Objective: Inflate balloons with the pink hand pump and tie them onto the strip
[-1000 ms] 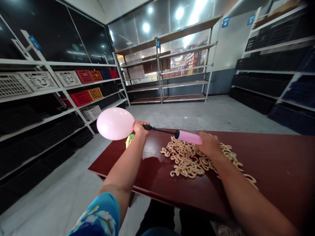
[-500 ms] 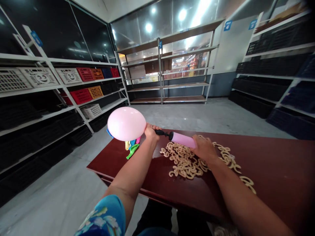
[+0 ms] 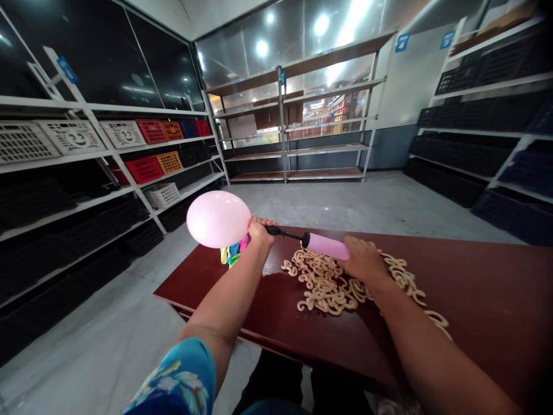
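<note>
My left hand [image 3: 260, 231] is closed around the neck of an inflated pale pink balloon [image 3: 218, 219], where it meets the black end of a hand balloon pump [image 3: 327, 246]. The fingers hide the exact joint between balloon and pump. My right hand [image 3: 365, 259] wraps the far end of the pump's pink barrel. A thin black rod shows between the barrel and the black end. Below the barrel lies a heap of beige curled pieces [image 3: 330, 285]. Limp coloured balloons [image 3: 233, 253], yellow, blue, pink and green, lie beneath the inflated one, partly hidden by my left forearm.
The dark red table [image 3: 276, 314] spans the space before me. More curled pieces [image 3: 436, 318] lie beyond my right forearm. Shelves with white, red and orange crates [image 3: 144, 170] stand on the left, a metal rack [image 3: 283, 155] at the back, dark crates [image 3: 466, 153] on the right.
My hands have moved apart: the left went slightly left with the balloon, the right slightly right with the barrel. More of the pump's rod is exposed. The forearm covers more of the green balloon.
</note>
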`<action>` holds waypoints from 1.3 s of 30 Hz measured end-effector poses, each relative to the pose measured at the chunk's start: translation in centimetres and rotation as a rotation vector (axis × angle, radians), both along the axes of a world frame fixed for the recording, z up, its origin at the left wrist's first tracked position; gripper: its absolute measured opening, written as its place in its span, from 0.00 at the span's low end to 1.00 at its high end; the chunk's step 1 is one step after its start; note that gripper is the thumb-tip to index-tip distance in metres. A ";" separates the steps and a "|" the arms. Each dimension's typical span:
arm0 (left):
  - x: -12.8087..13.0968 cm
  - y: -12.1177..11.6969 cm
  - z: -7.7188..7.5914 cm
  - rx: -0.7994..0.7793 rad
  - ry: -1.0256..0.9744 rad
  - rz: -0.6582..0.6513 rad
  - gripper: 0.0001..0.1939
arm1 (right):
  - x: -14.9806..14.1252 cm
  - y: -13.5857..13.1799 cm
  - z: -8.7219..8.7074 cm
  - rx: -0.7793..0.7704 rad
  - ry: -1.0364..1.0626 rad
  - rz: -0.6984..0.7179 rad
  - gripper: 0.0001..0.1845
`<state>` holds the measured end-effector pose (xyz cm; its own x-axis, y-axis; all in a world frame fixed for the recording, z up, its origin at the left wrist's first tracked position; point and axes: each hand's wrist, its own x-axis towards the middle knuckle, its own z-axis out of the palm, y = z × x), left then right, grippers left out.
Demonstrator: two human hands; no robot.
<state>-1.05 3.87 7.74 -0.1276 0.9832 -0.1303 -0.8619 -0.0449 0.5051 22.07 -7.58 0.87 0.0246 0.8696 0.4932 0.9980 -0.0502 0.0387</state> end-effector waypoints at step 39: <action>5.6 -4.8 -4.8 -0.058 -0.116 -0.178 0.21 | -6.1 -2.7 3.6 0.092 -0.046 0.234 0.31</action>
<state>4.54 -0.92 2.90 0.0665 0.9794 -0.1907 -0.9063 0.1392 0.3990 15.96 -10.31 4.44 -0.1965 0.8004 0.5664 0.9801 0.1765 0.0906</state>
